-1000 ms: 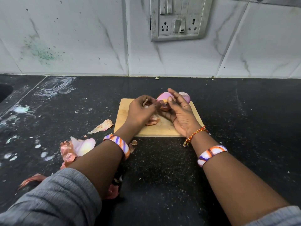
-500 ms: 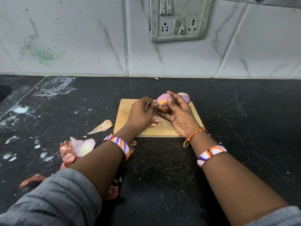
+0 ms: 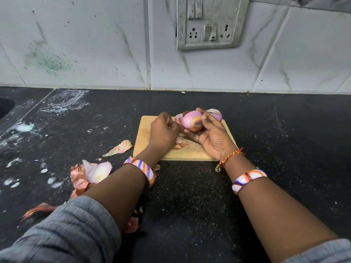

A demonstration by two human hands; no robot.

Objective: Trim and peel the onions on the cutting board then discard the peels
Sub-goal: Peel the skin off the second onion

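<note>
On the black counter, over the cutting board, the right hand cradles the onion; left hand fingers pinch its papery, tear-prone peel. The slick bulb likely needs a firm hold.

No legible text, labels or numbers anywhere.

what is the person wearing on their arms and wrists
Both forearms are bare, with grey ribbed sleeves pushed up near the elbows. Each wrist has a wide glossy bangle striped in orange, white and purple: one on the left wrist, one on the right forearm. The right wrist also has a red and yellow braided thread bracelet with a small dangling end.
</note>
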